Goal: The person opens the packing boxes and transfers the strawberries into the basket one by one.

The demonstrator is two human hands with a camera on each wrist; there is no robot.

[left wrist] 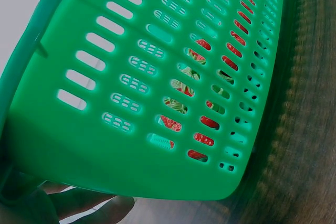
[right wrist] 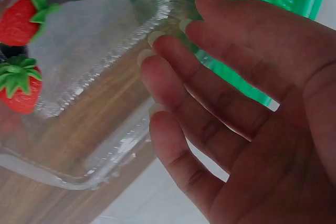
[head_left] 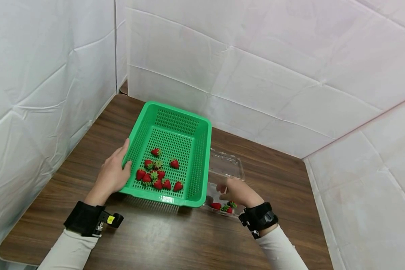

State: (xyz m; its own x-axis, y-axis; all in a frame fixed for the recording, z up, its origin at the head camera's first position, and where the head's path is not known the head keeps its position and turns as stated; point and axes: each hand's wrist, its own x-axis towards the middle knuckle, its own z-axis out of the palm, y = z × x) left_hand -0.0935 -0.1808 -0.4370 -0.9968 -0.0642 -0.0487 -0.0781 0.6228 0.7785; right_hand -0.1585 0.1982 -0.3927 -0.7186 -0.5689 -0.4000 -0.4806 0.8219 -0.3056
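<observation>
My left hand (head_left: pixel 113 172) grips the left rim of a green perforated plastic basket (head_left: pixel 201 161); in the left wrist view, its fingers (left wrist: pixel 107 211) show beside the rim. Several strawberries (head_left: pixel 174 164) lie in the basket, mostly towards its near side. To the right, my right hand (head_left: pixel 237 191) hovers over a clear plastic clamshell box (head_left: pixel 241 213) with its lid folded back. Its fingers (right wrist: pixel 173 85) are spread and loosely bent, with nothing between them. A few strawberries (head_left: pixel 216 206) sit in the box's near part. The basket hides the box's left side.
A dark wood-grain table (head_left: pixel 148 236) bears everything. White sheeted walls (head_left: pixel 256 75) stand behind it and at both sides. The clamshell's clear lid (head_left: pixel 226 165) lies beyond my right hand, close to the basket's right wall.
</observation>
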